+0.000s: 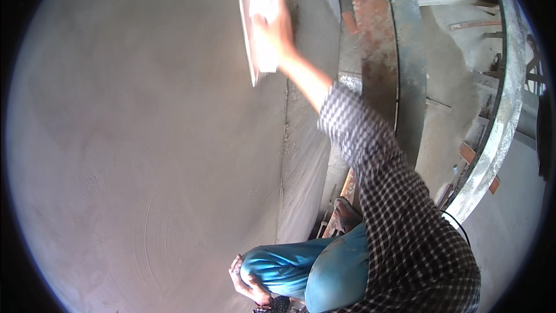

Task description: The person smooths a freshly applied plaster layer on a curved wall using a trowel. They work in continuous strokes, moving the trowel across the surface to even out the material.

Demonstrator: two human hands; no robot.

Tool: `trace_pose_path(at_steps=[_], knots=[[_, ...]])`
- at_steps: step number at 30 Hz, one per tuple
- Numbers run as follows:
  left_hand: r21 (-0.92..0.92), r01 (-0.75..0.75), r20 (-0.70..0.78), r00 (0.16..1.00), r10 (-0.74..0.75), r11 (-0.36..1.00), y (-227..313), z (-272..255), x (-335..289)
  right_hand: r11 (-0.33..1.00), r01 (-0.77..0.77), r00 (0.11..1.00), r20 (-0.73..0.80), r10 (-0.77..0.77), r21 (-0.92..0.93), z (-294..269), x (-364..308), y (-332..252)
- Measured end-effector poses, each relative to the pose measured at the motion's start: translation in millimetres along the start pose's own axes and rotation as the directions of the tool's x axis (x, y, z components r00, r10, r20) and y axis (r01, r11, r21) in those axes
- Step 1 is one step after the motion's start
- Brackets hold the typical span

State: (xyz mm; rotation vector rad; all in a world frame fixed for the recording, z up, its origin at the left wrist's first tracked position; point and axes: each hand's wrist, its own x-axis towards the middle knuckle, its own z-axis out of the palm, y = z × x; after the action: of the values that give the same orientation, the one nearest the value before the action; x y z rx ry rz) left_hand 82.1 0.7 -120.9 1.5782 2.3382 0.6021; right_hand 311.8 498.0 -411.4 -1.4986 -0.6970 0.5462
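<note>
My right hand (278,32) is closed round the handle of a plastering trowel (248,37), high in the view. Glare whitens the handle, and motion blurs hand and tool a little. The trowel's long, thin blade lies against or very close to a smooth grey plastered wall (145,110); which of the two I cannot tell. Faint curved strokes mark the plaster lower down. At the bottom, my left hand (249,287) rests over my bent knee in blue trousers (278,266), fingers somewhat apart and no tool in it.
Along the wall's right edge run a rusty, plaster-stained plank (373,17) and a grey-blue plank (410,69). My shoe (347,214) is near a narrow orange-brown board. Farther right, a pale metal bar (492,162) curves past a lower floor (449,81) with scattered wood and brick pieces.
</note>
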Motion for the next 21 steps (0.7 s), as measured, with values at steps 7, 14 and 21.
trace_pose_path(at_steps=[7,14,21], knots=[[-0.023,-0.004,0.0,1.0,0.004,1.0,-6,1,5,0.917,-0.369,0.92,0.203,0.336,0.151,-28,22,93],[0.012,-0.023,-0.056,0.998,0.024,1.0,-9,-6,0,0.895,-0.408,0.893,0.286,0.349,0.182,-22,-20,-13],[-0.049,-0.005,-0.101,0.995,0.0,0.999,-38,-3,-12,0.815,0.456,0.779,0.282,-0.56,0.358,-46,-60,-243]])
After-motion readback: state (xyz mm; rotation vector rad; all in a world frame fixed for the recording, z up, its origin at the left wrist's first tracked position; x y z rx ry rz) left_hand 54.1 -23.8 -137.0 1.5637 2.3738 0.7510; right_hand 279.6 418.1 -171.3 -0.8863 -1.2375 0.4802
